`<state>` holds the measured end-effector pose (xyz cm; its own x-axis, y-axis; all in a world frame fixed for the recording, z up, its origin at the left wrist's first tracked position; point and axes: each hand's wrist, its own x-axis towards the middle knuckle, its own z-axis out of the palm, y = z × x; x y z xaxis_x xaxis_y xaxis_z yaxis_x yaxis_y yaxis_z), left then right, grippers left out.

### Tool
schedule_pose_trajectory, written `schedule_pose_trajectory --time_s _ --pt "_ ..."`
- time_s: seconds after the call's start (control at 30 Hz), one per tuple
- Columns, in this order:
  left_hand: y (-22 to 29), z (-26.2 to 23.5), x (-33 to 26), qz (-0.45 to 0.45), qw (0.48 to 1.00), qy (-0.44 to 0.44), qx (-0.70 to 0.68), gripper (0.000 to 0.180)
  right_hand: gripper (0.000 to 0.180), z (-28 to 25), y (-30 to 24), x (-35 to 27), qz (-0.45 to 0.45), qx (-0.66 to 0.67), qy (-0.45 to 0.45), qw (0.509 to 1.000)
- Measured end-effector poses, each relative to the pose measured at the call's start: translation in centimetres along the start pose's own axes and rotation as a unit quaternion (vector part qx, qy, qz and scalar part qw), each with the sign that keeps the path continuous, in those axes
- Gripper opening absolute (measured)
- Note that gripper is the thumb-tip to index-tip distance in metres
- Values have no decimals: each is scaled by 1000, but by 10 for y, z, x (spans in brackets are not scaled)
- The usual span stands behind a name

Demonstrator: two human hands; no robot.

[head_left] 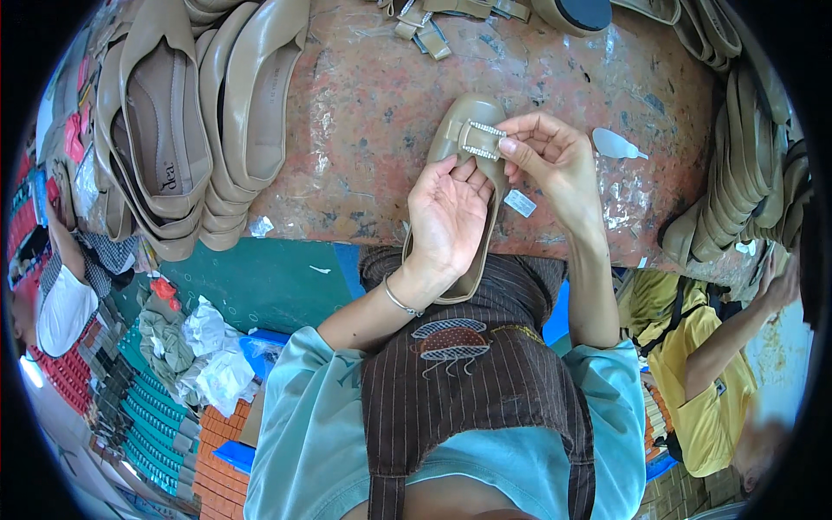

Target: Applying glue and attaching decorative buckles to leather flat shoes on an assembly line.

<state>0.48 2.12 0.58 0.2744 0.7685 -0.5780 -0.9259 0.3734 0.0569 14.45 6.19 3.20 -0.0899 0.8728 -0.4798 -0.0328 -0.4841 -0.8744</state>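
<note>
A beige flat shoe (446, 139) lies at the table's near edge, toe pointing away, its heel end over my lap. My left hand (449, 212) grips it palm up, fingers tucked into the opening under the upper and thumb against the side. On the toe sits a beige bow ornament with a rhinestone buckle (482, 152). My right hand (555, 160) pinches the right end of this ornament between thumb and fingers. Whether the ornament is fixed to the shoe I cannot tell.
Stacked beige shoes (251, 113) stand at the left, more shoes (737, 173) at the right. Loose bow ornaments (425, 30) lie at the far edge. A small white squeeze bottle (617, 144) and a clear label (520, 204) lie near my right hand. A person in yellow (706, 364) works at right.
</note>
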Motion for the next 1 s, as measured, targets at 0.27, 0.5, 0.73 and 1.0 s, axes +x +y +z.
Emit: schedule_pose_trajectory --time_s 0.27,0.5,0.73,1.0 --pt "1 2 1 -3 1000 -2 1 29 9 3 -1 3 -19 -59 2 998" --pt "-1 3 -1 0 1000 16 7 28 12 7 0 0 -25 -103 45 993" --pt "-7 20 6 7 986 109 129 28 14 12 6 1 -66 -167 105 978" --pt "9 22 -7 20 991 70 115 21 18 11 15 -20 -89 80 109 987"
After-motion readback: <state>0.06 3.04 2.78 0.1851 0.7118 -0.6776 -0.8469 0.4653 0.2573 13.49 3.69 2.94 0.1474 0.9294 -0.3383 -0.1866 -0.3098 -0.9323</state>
